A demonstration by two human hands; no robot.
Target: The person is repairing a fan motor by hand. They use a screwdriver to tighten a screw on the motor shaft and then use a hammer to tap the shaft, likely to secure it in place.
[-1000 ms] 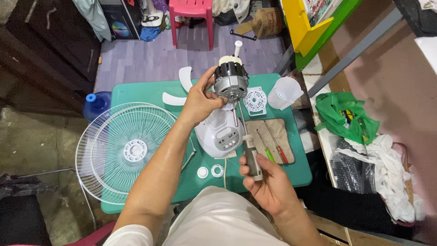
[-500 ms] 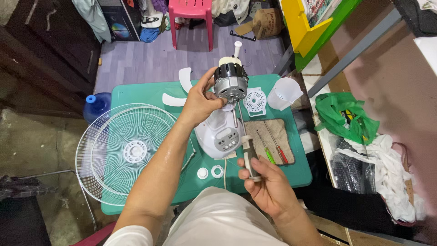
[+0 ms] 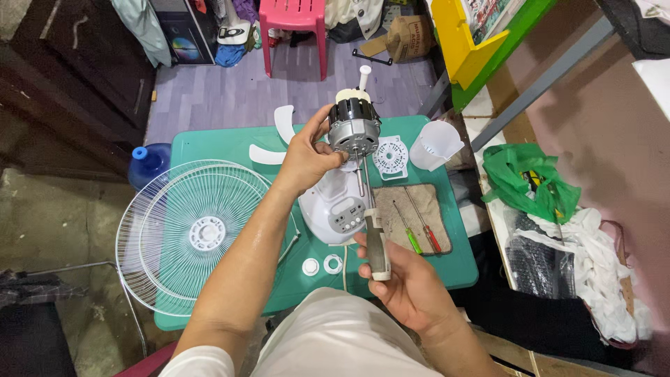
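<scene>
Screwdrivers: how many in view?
3. One with a grey handle in the right hand, tip at the fan motor; green-handled and red-handled on the brown cloth. Others may be hidden.

There is one camera, worn on the person's head. It looks almost straight down and a little forward, from close above the lap. It sees the whole green bench (image 3: pixel 230 143), from its near edge to its far edge, and the floor beyond.

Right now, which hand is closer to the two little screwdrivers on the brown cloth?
Right. The right hand holds a big screwdriver just beside the two little screwdrivers; the left hand is farther up, gripping the fan motor.
</scene>
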